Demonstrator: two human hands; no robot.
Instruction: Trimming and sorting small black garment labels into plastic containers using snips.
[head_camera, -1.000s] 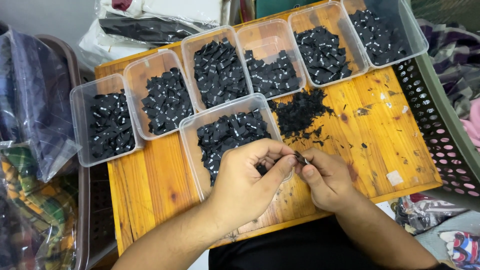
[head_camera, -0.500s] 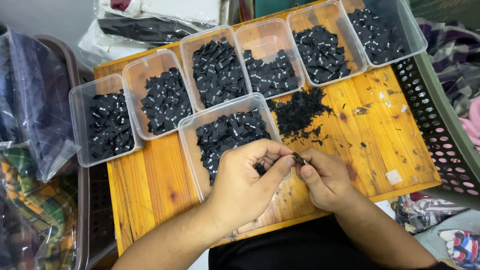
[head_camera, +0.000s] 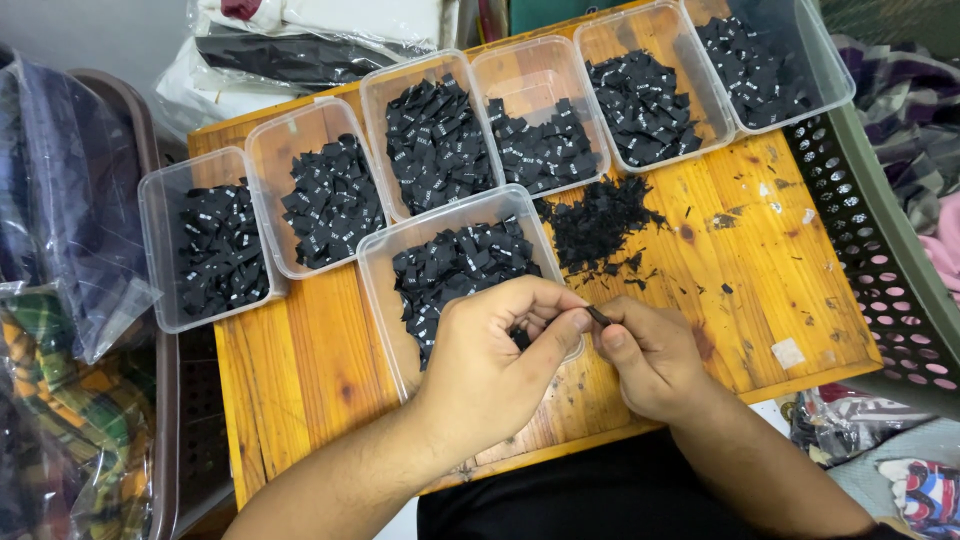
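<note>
My left hand (head_camera: 495, 365) and my right hand (head_camera: 650, 355) meet over the front of a wooden board (head_camera: 300, 370). Between their fingertips they pinch one small black fabric label (head_camera: 597, 316). Under my left hand stands a clear plastic tub (head_camera: 385, 262) holding several black labels. A loose heap of black label scraps (head_camera: 598, 222) lies on the board just beyond my right hand.
Several more clear tubs of black labels line the board's far edge, from one at the left (head_camera: 160, 250) to one at the right (head_camera: 770, 60). A dark perforated crate (head_camera: 880, 260) borders the right. Bagged cloth (head_camera: 60, 300) lies at the left.
Almost nothing differs; my fingers shifted slightly on the black label, and both hands stay where they were.
</note>
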